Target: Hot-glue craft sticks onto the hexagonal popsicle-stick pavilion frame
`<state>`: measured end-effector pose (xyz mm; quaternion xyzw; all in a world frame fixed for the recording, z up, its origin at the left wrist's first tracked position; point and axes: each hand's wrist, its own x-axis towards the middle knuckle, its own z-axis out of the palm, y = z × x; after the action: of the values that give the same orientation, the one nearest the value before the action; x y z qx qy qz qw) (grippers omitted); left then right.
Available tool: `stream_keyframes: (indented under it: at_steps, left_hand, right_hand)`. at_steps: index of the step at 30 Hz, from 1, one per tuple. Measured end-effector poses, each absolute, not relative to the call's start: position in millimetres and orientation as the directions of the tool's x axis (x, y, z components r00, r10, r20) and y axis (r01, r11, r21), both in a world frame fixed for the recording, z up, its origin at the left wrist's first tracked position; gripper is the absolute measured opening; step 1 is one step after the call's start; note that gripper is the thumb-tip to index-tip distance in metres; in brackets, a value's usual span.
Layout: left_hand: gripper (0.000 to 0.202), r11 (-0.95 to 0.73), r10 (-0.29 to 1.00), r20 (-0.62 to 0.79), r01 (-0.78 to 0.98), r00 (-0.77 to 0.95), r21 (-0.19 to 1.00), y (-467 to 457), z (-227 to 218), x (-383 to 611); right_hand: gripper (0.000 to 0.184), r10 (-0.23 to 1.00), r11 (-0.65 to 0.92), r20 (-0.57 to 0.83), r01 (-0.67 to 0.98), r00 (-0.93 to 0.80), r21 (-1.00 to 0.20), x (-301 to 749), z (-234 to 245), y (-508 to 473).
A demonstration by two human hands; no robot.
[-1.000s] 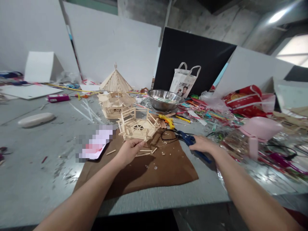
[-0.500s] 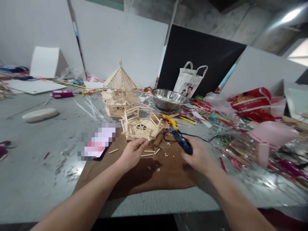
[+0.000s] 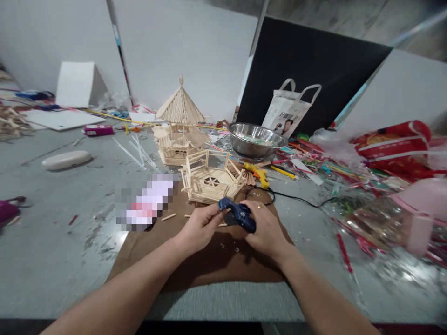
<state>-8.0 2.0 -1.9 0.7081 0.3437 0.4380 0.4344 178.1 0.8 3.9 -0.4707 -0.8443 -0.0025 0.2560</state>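
My right hand [image 3: 267,228] is closed round a dark blue hand cutter [image 3: 240,215], held over the brown cloth [image 3: 206,270]. Close against the tool's head, my left hand [image 3: 199,227] pinches a thin wooden stick [image 3: 228,211], mostly hidden by fingers and cutter. Just beyond both hands sits a low many-sided stick model with railings [image 3: 213,179]. Short loose sticks [image 3: 169,217] lie on the cloth, some partly covered by the hands. A yellow glue gun [image 3: 260,177] rests right of the model, its black cord trailing right.
A stick pavilion with a pointed roof [image 3: 180,109] stands behind. Further right are a steel bowl [image 3: 256,142], a white bag [image 3: 288,111], coloured scraps and a pink-lidded jug [image 3: 401,214]. A phone [image 3: 150,202], blurred out, and a white case [image 3: 66,160] lie left.
My right hand has brought the cutter left and down to my left hand. The left hand has drawn back slightly from the model's front edge, and the view has shifted a little.
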Motion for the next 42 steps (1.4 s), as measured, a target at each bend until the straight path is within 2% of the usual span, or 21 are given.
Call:
stream_keyframes:
  at_steps: [6,16,32,42]
  left_hand:
    - [0.028,-0.404,0.848,0.338,0.084,0.407,0.911,0.3,-2.0,-7.7]
    - [0.027,-0.475,0.821,0.390,0.120,0.418,0.871,-2.6,1.6,-6.9]
    - [0.029,-0.499,0.816,0.385,0.190,0.430,0.846,-1.8,1.2,-7.6]
    - [0.027,-0.481,0.811,0.386,0.126,0.439,0.868,-0.6,0.5,-7.6]
  right_hand:
    - [0.041,0.753,0.592,0.483,0.780,-0.447,-0.201,176.5,4.5,-2.3]
    - [0.040,0.767,0.566,0.478,0.803,-0.429,-0.188,177.0,4.3,-4.7]
    - [0.043,0.817,0.528,0.398,0.817,-0.416,-0.230,176.3,3.1,-6.4]
    - [0.043,0.833,0.522,0.366,0.811,-0.415,-0.266,176.5,4.9,-6.5]
